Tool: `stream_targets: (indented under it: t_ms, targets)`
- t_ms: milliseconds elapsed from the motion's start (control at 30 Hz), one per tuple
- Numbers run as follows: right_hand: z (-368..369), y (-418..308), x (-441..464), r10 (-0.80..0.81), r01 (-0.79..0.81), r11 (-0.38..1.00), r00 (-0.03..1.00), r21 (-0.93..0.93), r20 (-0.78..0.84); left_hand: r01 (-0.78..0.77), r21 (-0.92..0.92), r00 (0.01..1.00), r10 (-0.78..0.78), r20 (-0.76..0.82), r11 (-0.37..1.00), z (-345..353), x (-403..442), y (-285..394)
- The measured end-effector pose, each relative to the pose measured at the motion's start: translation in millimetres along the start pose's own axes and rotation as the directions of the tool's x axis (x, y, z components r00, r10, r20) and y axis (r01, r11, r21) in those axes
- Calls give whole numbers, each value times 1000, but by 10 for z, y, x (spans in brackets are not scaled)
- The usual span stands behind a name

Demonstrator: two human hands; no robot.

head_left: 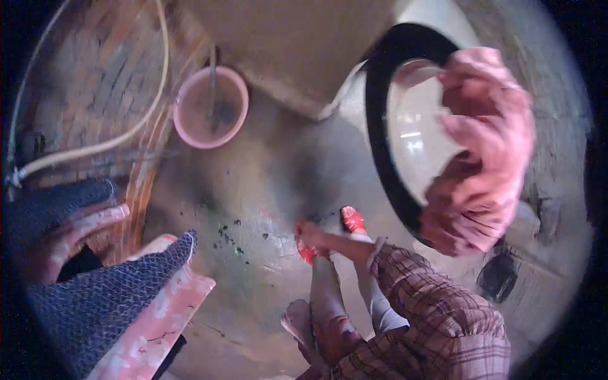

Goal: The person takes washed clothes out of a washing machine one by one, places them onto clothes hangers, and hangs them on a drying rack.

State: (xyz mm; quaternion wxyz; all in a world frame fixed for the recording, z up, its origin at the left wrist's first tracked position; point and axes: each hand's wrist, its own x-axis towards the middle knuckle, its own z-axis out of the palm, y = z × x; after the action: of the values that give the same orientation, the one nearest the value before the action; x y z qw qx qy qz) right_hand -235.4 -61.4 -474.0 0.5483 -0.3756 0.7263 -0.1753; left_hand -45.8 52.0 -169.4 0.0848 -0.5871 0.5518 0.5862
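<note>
My right hand (310,235), in a plaid sleeve (430,285), reaches across in front of my legs, above the floor and close to my feet. Its fingers are small and blurred, so what they hold, if anything, does not show. Red footwear (353,220) covers my feet. My left hand cannot be made out. To the right, bunched pink cloth (487,152) hangs over the black rim (378,120) of a round opening with a pale, shiny inside (411,136).
A pink basin (242,123) stands on the wet-looking floor with a pipe end over it. A pale hose (107,147) curves along the left. Dark blue textured cloth (114,304) lies over pink patterned pieces (149,332). Dark bits (228,237) are scattered across the floor.
</note>
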Motion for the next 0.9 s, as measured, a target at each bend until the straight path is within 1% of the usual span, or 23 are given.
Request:
stream_targets:
  t_ms: [33,100,133,167,200,233,267,300,333,367,400,433,467,533,567,600,633,667,733,767,833,867,900]
  targets:
    - [-33,-173,-257,-15,20,980,1000,196,-23,-27,2,1000,27,4,1000,-64,-33,69]
    - [-302,-440,-772,-109,104,942,994,319,-4,-67,-1,998,67,17,998,-162,-81,278]
    - [-486,-680,-1067,-35,7,862,998,507,46,-88,0,996,88,28,996,-248,-93,350]
    - [-716,-949,-1355,11,-80,738,994,670,106,-121,-8,992,122,35,993,-312,-65,444]
    - [-897,-1147,-1573,33,-158,577,985,801,170,-152,-8,988,153,39,988,-366,-38,536]
    - [-950,-1249,-1763,-17,-103,412,992,905,121,-208,-26,977,209,36,978,-343,-32,678]
    - [-955,-1337,-1968,-64,-50,233,996,971,67,-263,-43,964,265,33,964,-320,-29,817]
    - [-992,-1466,-2155,-106,-1,44,994,999,6,-315,-62,948,317,27,947,-278,-25,1035]
    - [-1299,-1680,-2530,14,2,114,1000,994,-3,-512,-15,856,512,69,859,-111,-109,1456]
    - [-1378,-1916,-2736,-2,63,86,998,994,-63,-467,141,877,437,201,873,-161,-169,1509]
    - [-1438,-2078,-2910,-14,119,56,993,991,-118,-422,303,891,331,310,854,-137,-170,1528]
    - [-1507,-2239,-3082,-25,172,27,985,985,-171,-484,461,865,324,384,744,-76,-95,1311]
    - [-1650,-2394,-3297,-88,231,83,971,969,-224,-547,586,833,316,455,598,-17,-25,1100]
    - [-2037,-2623,-3752,-220,349,191,926,918,-306,-687,461,724,578,376,561,54,-49,858]
    - [-2268,-2599,-3974,-251,312,243,935,919,-251,-746,396,659,683,316,536,141,-113,895]
    - [-2416,-2624,-4174,-286,290,292,936,911,-206,-803,392,583,728,360,450,74,-209,1057]
    - [-2601,-2675,-4381,-317,267,342,935,901,-157,-850,384,506,763,402,361,18,-395,1421]
    - [-2895,-2828,-4669,-290,258,292,941,921,-172,-889,368,424,791,441,271,-7,-621,1884]
    - [-3190,-2812,-4948,-310,367,199,903,909,-297,-946,194,324,760,563,260,-87,-1068,2853]
    - [-3331,-2817,-5047,-320,420,152,877,895,-358,-933,207,358,777,518,293,-59,-1067,2946]
    - [-3690,-2853,-5237,-426,512,-216,717,831,-552,-901,221,433,796,423,373,74,-1052,3146]
    - [-3790,-2846,-5313,-420,554,-245,679,796,-602,-952,137,305,889,342,274,81,-1036,3306]
    - [-3926,-2912,-5441,-411,682,-194,596,705,-690,-958,92,287,894,345,272,86,-1113,3542]
